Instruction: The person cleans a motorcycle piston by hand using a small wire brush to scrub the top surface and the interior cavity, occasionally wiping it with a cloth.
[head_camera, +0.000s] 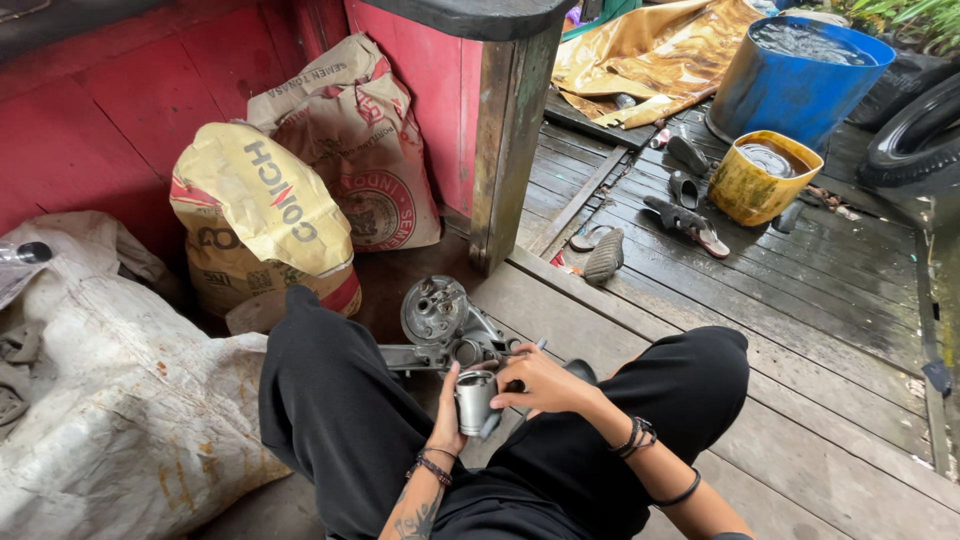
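I sit cross-legged on a wooden floor, black trousers filling the lower middle. My left hand (446, 418) grips a short grey metal cylinder (474, 400) from its left side. My right hand (540, 380) rests on the cylinder's top right edge, fingers curled over it. Just beyond my hands lies a grey metal engine part (437, 318) with a round flange face and an arm reaching left. Both wrists carry dark bracelets.
Two paper cement sacks (300, 190) lean against the red wall; a white woven sack (120, 400) lies left. A wooden post (505, 140) stands ahead. Sandals (690, 220), a yellow bucket (760, 178), a blue water barrel (795, 75) and a tyre (915, 135) sit on wet planks.
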